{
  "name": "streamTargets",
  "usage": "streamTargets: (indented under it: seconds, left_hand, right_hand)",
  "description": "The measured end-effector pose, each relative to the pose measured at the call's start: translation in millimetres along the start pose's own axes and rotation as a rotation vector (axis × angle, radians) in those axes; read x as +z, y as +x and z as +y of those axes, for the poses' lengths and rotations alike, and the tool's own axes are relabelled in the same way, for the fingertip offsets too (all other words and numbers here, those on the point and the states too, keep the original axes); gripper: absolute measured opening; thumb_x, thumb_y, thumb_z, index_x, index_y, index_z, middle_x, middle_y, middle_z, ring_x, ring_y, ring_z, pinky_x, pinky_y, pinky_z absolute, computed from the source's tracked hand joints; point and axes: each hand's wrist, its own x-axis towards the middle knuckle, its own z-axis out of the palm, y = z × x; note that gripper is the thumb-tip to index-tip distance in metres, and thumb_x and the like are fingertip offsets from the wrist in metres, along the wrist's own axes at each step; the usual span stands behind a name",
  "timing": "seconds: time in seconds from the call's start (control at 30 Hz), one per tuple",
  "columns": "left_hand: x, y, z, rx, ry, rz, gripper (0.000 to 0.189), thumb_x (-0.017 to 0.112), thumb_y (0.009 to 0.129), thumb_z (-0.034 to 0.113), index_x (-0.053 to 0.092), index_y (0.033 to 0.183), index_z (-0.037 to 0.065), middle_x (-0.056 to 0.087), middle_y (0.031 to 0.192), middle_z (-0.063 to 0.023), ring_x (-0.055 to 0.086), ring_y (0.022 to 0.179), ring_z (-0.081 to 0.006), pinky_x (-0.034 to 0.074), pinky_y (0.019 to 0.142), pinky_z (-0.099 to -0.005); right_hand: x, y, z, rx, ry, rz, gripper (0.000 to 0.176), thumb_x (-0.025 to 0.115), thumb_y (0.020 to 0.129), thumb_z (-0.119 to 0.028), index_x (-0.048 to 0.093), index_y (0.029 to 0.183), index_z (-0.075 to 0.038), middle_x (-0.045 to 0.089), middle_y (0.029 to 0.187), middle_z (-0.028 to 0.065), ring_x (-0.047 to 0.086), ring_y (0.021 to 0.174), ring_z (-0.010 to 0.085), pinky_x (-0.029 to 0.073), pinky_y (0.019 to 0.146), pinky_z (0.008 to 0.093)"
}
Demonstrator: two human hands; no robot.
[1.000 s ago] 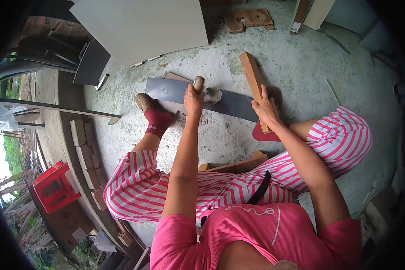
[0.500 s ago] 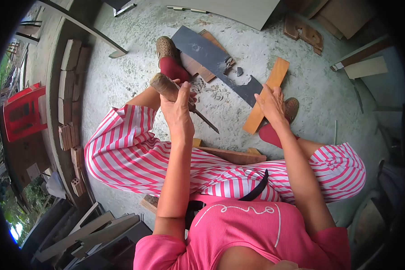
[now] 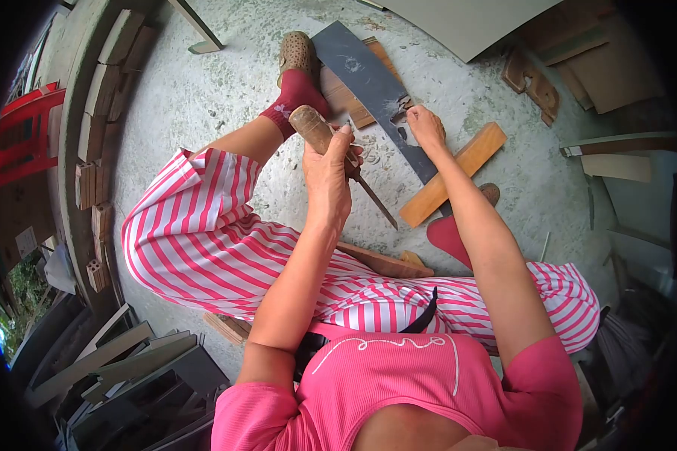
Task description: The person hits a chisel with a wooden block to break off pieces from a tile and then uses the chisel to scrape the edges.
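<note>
My left hand (image 3: 326, 177) is wrapped round a tool with a thick wooden handle (image 3: 311, 128) and a thin dark blade (image 3: 377, 203) that points down to the right. A dark grey board (image 3: 357, 71) with a ragged cut-out lies slanting on the floor, partly over a brown wooden board (image 3: 384, 60). At the cut-out, my right hand (image 3: 426, 129) has its fingers bent together on the board's edge; whatever they pinch is too small to make out. An orange-brown wooden bar (image 3: 455, 174) lies across the grey board's lower end.
My shod feet flank the boards, the left shoe (image 3: 297, 56) beside the grey board's upper end. A curved wooden piece (image 3: 384, 261) lies near my lap. Carved wood (image 3: 530, 83) lies at upper right, a red plastic chair (image 3: 26, 135) stands at left, and panels (image 3: 150, 368) lean at lower left.
My right hand has left the wooden bar and moved up and left to the cut-out. The bar has turned to a flatter slant. The view has shifted; my left hand still holds the tool.
</note>
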Motion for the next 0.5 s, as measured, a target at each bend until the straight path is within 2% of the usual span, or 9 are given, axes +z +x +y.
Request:
streamTargets:
  seconds: [0.03, 0.1, 0.13, 0.2, 0.23, 0.3, 0.43, 0.5]
  left_hand:
    - [1.6, 0.7, 0.7, 0.004, -0.017, 0.005, 0.033, 0.066, 0.084, 0.019, 0.047, 0.107, 0.005, 0.052, 0.088, -0.0054, 0.054, 0.073, -0.0151, 0.046, 0.062, -0.0287]
    - [-2.5, 0.3, -2.3, 0.013, -0.004, 0.004, 0.033, 0.066, 0.084, 0.019, 0.047, 0.107, 0.005, 0.051, 0.088, -0.0056, 0.054, 0.073, -0.0154, 0.046, 0.062, -0.0291]
    - [-2.4, 1.6, -2.7, 0.024, 0.007, 0.011, 0.033, 0.065, 0.084, 0.019, 0.047, 0.107, 0.005, 0.051, 0.088, -0.0057, 0.054, 0.073, -0.0156, 0.046, 0.062, -0.0295]
    - [-0.1, 2.2, -1.6, 0.013, 0.023, 0.021, 0.033, 0.065, 0.084, 0.020, 0.047, 0.107, 0.005, 0.051, 0.088, -0.0056, 0.054, 0.073, -0.0155, 0.046, 0.062, -0.0295]
    - [0.2, 2.6, -1.5, 0.003, 0.035, 0.028, 0.033, 0.065, 0.084, 0.020, 0.047, 0.107, 0.005, 0.051, 0.088, -0.0055, 0.054, 0.073, -0.0154, 0.046, 0.062, -0.0295]
    - [-0.7, 3.9, -4.3, -0.002, 0.042, 0.027, 0.032, 0.065, 0.085, 0.020, 0.047, 0.107, 0.005, 0.051, 0.088, -0.0052, 0.054, 0.073, -0.0151, 0.046, 0.062, -0.0294]
    - [-3.6, 4.0, -11.8, 0.005, 0.041, 0.004, 0.032, 0.065, 0.085, 0.020, 0.047, 0.106, 0.005, 0.051, 0.087, -0.0046, 0.054, 0.073, -0.0146, 0.046, 0.062, -0.0291]
    - [-2.4, 3.3, -11.1, 0.000, 0.045, 0.011, 0.031, 0.065, 0.084, 0.020, 0.047, 0.106, 0.005, 0.051, 0.087, -0.0045, 0.054, 0.073, -0.0146, 0.046, 0.062, -0.0290]
  right_hand:
    - [3.4, 4.4, -1.1, 0.006, 0.004, -0.007, 0.025, 0.053, 0.089, -0.027, 0.061, 0.106, -0.010, 0.064, 0.092, 0.0143, 0.060, 0.093, 0.0338, 0.047, 0.083, 0.0466]
    - [6.6, 3.8, -7.4, 0.190, 0.092, -0.023, 0.031, 0.049, 0.092, -0.035, 0.065, 0.096, -0.008, 0.066, 0.083, 0.0115, 0.064, 0.077, 0.0260, 0.051, 0.071, 0.0402]
    - [6.2, 1.3, -11.5, 0.196, 0.096, -0.033, 0.031, 0.049, 0.092, -0.035, 0.065, 0.096, -0.008, 0.066, 0.083, 0.0115, 0.064, 0.077, 0.0260, 0.051, 0.071, 0.0402]
    - [1.7, 2.1, -18.5, 0.414, 0.557, -0.147, 0.029, 0.050, 0.093, -0.034, 0.061, 0.095, -0.008, 0.062, 0.077, 0.0060, 0.060, 0.063, 0.0157, 0.049, 0.054, 0.0306]
    - [6.2, 6.3, -14.3, 0.415, 0.559, -0.151, 0.029, 0.050, 0.093, -0.034, 0.061, 0.095, -0.008, 0.062, 0.077, 0.0060, 0.060, 0.063, 0.0157, 0.049, 0.054, 0.0306]
    - [11.0, 11.3, -7.7, 0.638, 1.053, -0.226, 0.021, 0.052, 0.094, -0.028, 0.057, 0.094, -0.008, 0.055, 0.070, 0.0015, 0.050, 0.053, 0.0078, 0.041, 0.044, 0.0211]
    - [18.8, 10.9, 2.1, 0.730, 1.240, -0.234, 0.013, 0.052, 0.094, -0.020, 0.053, 0.091, -0.008, 0.051, 0.068, 0.0006, 0.046, 0.052, 0.0076, 0.039, 0.042, 0.0201]
    - [24.6, 6.4, 4.8, 0.901, 1.401, -0.292, 0.016, 0.049, 0.096, -0.019, 0.051, 0.087, -0.006, 0.051, 0.068, 0.0014, 0.045, 0.052, 0.0075, 0.038, 0.041, 0.0204]
